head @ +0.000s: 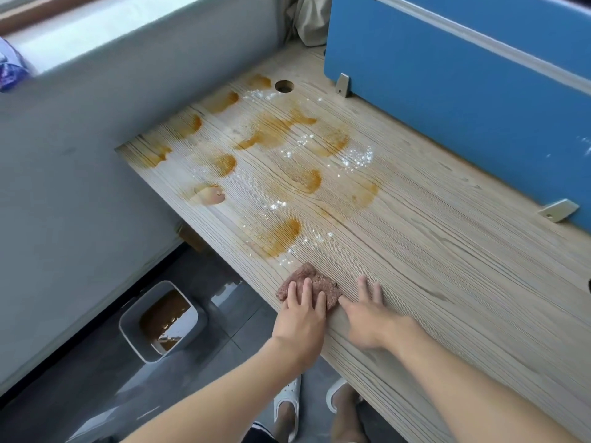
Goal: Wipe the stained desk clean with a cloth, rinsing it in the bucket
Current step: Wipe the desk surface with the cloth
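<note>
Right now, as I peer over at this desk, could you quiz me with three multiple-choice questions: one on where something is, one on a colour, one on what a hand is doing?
1. Where is the bucket?
A. on a chair
B. on the floor
C. on the sill

2. What colour is the panel at the back of the desk?
A. blue
B. red
C. green

3. What is the left hand doing?
A. pressing flat on the cloth
B. lifting the bucket
C. hanging idle in the air

Answers:
1 B: the bucket stands on the dark floor beside the desk.
2 A: the panel is plainly blue.
3 A: the hand lies flat on the cloth near the desk's front edge.
</note>
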The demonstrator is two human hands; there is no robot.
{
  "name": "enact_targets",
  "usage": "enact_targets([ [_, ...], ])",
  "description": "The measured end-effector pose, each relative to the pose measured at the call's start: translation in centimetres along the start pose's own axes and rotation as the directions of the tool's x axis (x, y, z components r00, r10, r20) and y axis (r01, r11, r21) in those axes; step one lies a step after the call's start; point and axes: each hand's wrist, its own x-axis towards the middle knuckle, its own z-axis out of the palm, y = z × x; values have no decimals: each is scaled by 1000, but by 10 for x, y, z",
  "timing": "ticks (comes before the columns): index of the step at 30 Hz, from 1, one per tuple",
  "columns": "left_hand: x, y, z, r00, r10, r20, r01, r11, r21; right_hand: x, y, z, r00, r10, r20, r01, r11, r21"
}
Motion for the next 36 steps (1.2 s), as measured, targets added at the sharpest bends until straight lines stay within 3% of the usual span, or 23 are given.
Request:
enact_targets([
  [5, 9, -27, -10, 998, -32, -47, 27, 994, -104, -3, -7, 2, 1000, 3, 4, -3, 1000, 4],
  [10, -9, -20, 10, 999, -25, -23, 25, 1000, -5, -3, -9, 5, 1000, 16, -2, -16, 999, -38],
  [15, -11, -40, 1, 994, -65, -93, 54, 992, -118, -6, -9, 6, 1000, -13, 28, 15, 996, -85],
  [20, -23, -32, 16, 987, -90, -132, 84, 995, -53, -6, -4, 9, 999, -43, 19, 45, 992, -114],
  [26, -13, -48, 28, 949, -32, -315, 18, 999, -46, -10, -4, 25, 995, -103, -8, 100, 982, -159],
  [29, -12, -58, 31, 909, -24, -416, -58, 981, -184, -11, -9, 28, 989, -127, -80, 117, 987, -113],
  [32, -15, -61, 28, 851, -250, -462, -45, 841, -539, -15, -26, 29, 938, -243, -249, 247, 969, -15],
  [34, -23, -64, 22, 801, -459, -384, -46, 593, -804, -18, -49, 27, 888, -320, -330, 361, 930, 71],
  [36, -39, -77, 22, 770, -585, -255, -98, 286, -953, -18, -81, 25, 859, -352, -372, 450, 865, 222],
])
